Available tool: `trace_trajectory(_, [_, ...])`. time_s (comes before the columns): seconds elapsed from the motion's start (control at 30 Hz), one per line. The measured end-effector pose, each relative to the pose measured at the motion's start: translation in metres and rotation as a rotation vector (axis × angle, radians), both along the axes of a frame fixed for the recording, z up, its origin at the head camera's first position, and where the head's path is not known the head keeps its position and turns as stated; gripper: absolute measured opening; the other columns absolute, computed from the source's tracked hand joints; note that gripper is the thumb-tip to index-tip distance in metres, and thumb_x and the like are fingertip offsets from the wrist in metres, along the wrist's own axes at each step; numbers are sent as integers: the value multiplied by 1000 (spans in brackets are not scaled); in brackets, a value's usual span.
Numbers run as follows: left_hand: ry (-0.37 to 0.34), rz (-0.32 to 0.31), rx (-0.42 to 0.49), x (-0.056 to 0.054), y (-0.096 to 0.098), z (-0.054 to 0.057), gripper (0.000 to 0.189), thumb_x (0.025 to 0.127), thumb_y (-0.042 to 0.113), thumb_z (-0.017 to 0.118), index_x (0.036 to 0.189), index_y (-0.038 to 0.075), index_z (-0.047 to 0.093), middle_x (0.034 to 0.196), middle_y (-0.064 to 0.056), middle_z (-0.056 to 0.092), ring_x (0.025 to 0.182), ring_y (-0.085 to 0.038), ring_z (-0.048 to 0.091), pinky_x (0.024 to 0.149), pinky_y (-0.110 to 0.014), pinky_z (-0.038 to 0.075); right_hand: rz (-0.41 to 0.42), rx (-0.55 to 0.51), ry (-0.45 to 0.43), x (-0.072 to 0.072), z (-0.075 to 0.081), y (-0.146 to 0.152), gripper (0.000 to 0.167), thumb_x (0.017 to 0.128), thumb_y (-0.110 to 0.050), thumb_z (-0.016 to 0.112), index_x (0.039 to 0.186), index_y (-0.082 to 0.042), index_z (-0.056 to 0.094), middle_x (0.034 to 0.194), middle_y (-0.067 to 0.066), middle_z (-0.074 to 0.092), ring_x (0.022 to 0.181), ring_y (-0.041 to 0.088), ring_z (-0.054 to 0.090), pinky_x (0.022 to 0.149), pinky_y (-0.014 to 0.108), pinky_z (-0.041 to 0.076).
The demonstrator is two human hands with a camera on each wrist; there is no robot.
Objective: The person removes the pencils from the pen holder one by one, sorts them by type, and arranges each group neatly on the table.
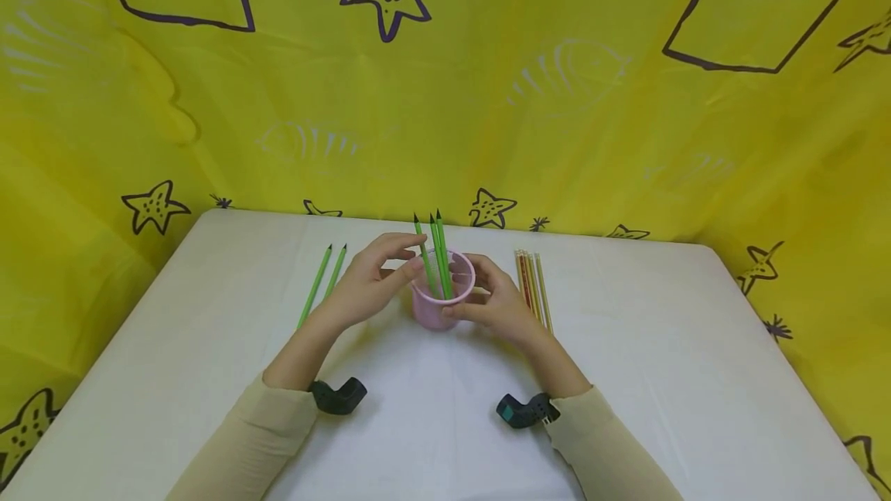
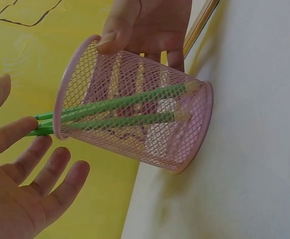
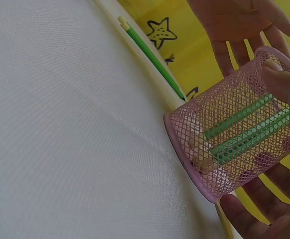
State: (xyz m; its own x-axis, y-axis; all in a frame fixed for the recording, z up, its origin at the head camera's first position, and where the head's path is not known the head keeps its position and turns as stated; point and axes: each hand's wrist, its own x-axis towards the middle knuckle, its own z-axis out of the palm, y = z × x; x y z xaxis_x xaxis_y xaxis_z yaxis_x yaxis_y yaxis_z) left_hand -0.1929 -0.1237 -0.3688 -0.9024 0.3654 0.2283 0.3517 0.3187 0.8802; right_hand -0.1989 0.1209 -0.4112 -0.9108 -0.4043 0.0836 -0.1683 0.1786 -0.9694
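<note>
A pink mesh pencil cup [image 1: 433, 318] is in the middle of the table, between the two hands. Several green pencils [image 1: 443, 269] lean inside it, dark points up. My right hand [image 1: 504, 306] grips the cup from its right side, thumb at the rim and fingers around the wall. Beside the pencil tops is my left hand [image 2: 28, 186], fingers spread and loosely bent; its index fingertip is close to the pencils, and whether it touches them I cannot tell. Through the mesh in the right wrist view, the pencils' blunt ends [image 3: 217, 154] show near the base.
Two more green pencils [image 1: 316, 284] lie on the white table [image 1: 209, 377] left of the left hand. A bundle of gold and reddish pencils [image 1: 532, 284] lies right of the cup, partly behind the right hand. A yellow patterned cloth [image 1: 445, 114] hangs behind the table.
</note>
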Motion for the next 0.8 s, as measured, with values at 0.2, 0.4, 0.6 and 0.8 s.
trace_trajectory(0.2, [25,30,20,-1,-6,6,40,101,25,60,140,17,56,143,-3,52,123,-26,57,96,-45,56,-6,17,-6,0,0,1,79,74,-6,87,142,-18,48,140,8,57,128,31,54,102,46,52])
trace_trajectory(0.4, [64,70,53,-2,-13,14,39,101,25,60,139,17,57,139,-3,54,122,-24,58,96,-46,56,3,-2,5,-2,1,0,78,74,-4,86,142,-15,48,140,8,56,127,32,54,102,46,52])
trace_trajectory(0.6, [75,118,99,-2,-22,16,38,101,23,60,139,16,58,138,-3,54,122,-23,57,98,-44,55,7,5,3,-3,-3,-1,78,74,-4,86,141,-15,49,139,9,57,124,33,56,101,47,52])
trace_trajectory(0.8, [132,182,197,-3,-24,18,34,101,19,61,134,12,61,130,-4,59,113,-16,59,91,-26,57,-1,4,3,-3,-4,0,78,73,-4,87,141,-16,49,139,8,58,124,32,57,100,46,53])
